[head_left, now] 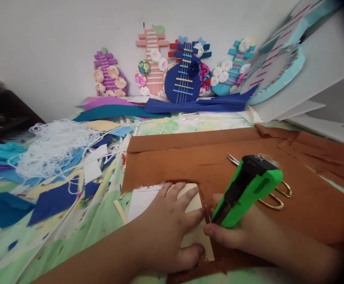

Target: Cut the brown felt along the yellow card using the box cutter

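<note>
My right hand [234, 232] is closed around a green and black utility knife [253, 189], its tip pointing down at the edge of a cream card [205, 236]. The blade itself is too small to make out. Fingers spread, my left hand [176, 221] lies flat across that card and a white piece [143, 201] beside it. Under and around the card is brown sheet material [172, 161], with a cut-away edge along the card's top. Gold-handled scissors [278, 201] rest on the brown sheet behind the knife, partly hidden by it.
A tangle of white cord [62, 146] and blue scraps [55, 201] cover the left of the patterned tablecloth [100, 244]. Decorated paper instruments [183, 79] lean on the wall behind blue strips [195, 104]. A large light-blue instrument [290, 71] stands at right.
</note>
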`<state>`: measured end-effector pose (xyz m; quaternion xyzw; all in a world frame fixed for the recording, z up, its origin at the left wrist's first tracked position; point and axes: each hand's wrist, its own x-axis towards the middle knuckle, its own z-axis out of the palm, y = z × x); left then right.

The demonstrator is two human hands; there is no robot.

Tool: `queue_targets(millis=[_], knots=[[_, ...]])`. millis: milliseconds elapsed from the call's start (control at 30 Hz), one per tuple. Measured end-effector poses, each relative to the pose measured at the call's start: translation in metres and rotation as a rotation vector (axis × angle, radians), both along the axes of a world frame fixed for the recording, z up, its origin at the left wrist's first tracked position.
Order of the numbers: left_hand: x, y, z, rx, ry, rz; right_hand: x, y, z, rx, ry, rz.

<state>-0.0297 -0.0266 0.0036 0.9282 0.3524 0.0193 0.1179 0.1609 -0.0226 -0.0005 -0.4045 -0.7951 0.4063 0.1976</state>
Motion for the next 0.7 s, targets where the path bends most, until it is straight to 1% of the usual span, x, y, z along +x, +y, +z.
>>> queue_targets(millis=[133,333,433,533,600,700], knots=[[0.0003,0.0002,-0.0004,0.007,-0.015,-0.001,0.0005,-0.0019,-0.0018,-0.017,-0.032,0.001],[0.0009,0.0015,-0.0022,0.022,-0.007,-0.007,0.0004,0.0004,-0.0001,-0.063,-0.007,-0.002],[0.0003,0.0011,-0.0028,0.025,-0.009,-0.012,-0.0002,0.0028,-0.0002,-0.121,0.037,-0.062],[-0.0002,-0.0002,-0.0035,0.026,-0.005,-0.019,-0.0003,0.0042,-0.004,-0.183,0.092,-0.116],[-0.0003,-0.001,-0.0039,0.026,0.005,-0.016,0.0004,0.0045,-0.0068,-0.196,0.105,-0.128],[-0.0001,-0.0016,-0.0045,0.029,0.011,-0.011,0.0026,0.0047,-0.0095,-0.175,0.14,-0.151]])
